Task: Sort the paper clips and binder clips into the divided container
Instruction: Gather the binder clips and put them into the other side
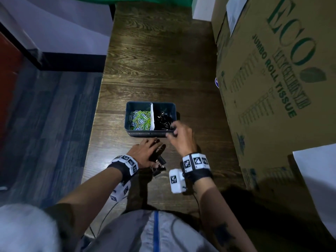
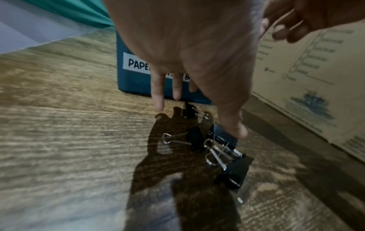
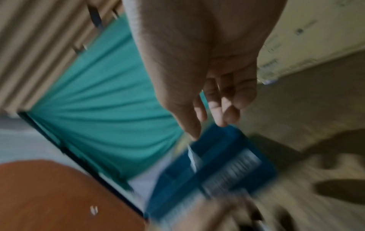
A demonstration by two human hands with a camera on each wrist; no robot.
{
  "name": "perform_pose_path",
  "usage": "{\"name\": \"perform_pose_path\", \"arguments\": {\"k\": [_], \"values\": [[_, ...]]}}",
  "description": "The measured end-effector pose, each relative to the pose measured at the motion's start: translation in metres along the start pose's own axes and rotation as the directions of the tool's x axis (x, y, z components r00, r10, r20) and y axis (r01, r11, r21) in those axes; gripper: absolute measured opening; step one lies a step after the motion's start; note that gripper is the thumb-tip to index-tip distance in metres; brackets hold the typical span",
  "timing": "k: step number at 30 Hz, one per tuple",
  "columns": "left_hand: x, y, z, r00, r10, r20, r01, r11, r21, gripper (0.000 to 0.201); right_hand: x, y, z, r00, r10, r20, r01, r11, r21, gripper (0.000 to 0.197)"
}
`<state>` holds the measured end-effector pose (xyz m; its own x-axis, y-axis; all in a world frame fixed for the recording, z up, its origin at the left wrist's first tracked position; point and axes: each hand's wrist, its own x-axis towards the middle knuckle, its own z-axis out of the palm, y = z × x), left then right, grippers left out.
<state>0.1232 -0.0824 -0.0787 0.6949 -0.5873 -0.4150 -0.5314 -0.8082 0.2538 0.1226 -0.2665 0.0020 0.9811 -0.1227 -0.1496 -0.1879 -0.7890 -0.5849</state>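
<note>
A blue divided container (image 1: 127, 115) stands mid-table, with coloured paper clips (image 1: 140, 118) in its left half and black binder clips (image 1: 163, 119) in its right half. Its front label reads "PAPER" (image 2: 136, 63). Several black binder clips (image 1: 158, 161) (image 2: 217, 148) lie loose on the wood in front of it. My left hand (image 1: 148, 151) (image 2: 197, 118) hovers over this pile with fingers straight, and the thumb tip touches one clip. My right hand (image 1: 174, 132) (image 3: 209, 125) hangs above the container's front right corner. Its fingers are loosely curled and I see nothing in them. The right wrist view is blurred.
A large cardboard box (image 1: 272, 79) printed "ECO Jumbo Roll Tissue" walls off the right side of the wooden table (image 1: 154, 60). A white sheet (image 1: 318, 170) lies at the near right. The table's left edge (image 1: 96, 115) drops to the floor. Green cloth (image 1: 145, 0) hangs at the far end.
</note>
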Motion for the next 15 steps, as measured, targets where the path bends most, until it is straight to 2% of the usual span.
{"name": "perform_pose_path", "arguments": {"k": [3,5,7,10,15], "values": [[0.008,0.002,0.007,0.995,0.043,0.092,-0.055,0.990,0.132,0.120,-0.027,0.017,0.033,0.963,0.067,0.259,-0.045,0.995,-0.089,0.043],[0.011,0.004,0.010,0.988,0.036,0.150,-0.067,0.976,0.206,0.121,-0.042,0.026,0.049,0.915,0.083,0.395,-0.023,0.988,-0.152,0.065],[0.010,0.003,0.014,0.984,0.010,0.178,-0.052,0.972,0.231,0.116,-0.052,0.033,0.063,0.876,0.073,0.477,0.044,0.972,-0.230,0.091],[0.003,-0.001,0.022,0.992,-0.008,0.124,-0.011,0.989,0.150,0.102,-0.064,0.039,0.081,0.879,0.029,0.477,0.128,0.947,-0.293,0.109],[-0.019,0.001,0.038,0.999,-0.034,0.014,0.034,0.999,-0.006,0.068,-0.075,0.038,0.091,0.909,-0.047,0.415,0.197,0.924,-0.327,0.089]]}}
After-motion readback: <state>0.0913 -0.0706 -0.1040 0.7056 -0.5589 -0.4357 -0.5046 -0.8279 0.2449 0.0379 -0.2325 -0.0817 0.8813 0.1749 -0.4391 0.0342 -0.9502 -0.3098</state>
